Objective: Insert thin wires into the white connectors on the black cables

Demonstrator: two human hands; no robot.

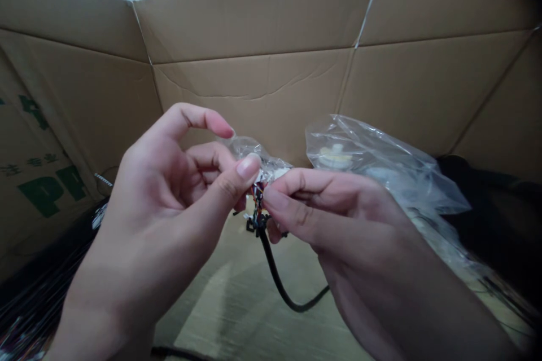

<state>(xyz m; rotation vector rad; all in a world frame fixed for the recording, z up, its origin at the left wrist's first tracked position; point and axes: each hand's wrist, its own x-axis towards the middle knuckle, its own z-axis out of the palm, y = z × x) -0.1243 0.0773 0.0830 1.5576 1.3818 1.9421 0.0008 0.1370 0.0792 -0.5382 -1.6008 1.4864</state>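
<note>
Between my two hands is the end of a black cable (277,282), where thin coloured wires (257,197) fan out with small black connectors (254,225) around them. My left hand (182,197) pinches at the wire ends with thumb and a curled finger, its index finger raised and bent above. My right hand (322,208) grips the wires from the other side between thumb and index finger. From there the cable droops in a loop and passes behind my right hand. Exactly which wire each fingertip holds is too small to tell.
Cardboard walls (254,79) enclose the back and sides. Clear plastic bags (381,163) with pale round parts lie at the back right. A bundle of dark cables (38,293) lies at the left, and a black cable piece (173,353) is on the table (237,316) near the front.
</note>
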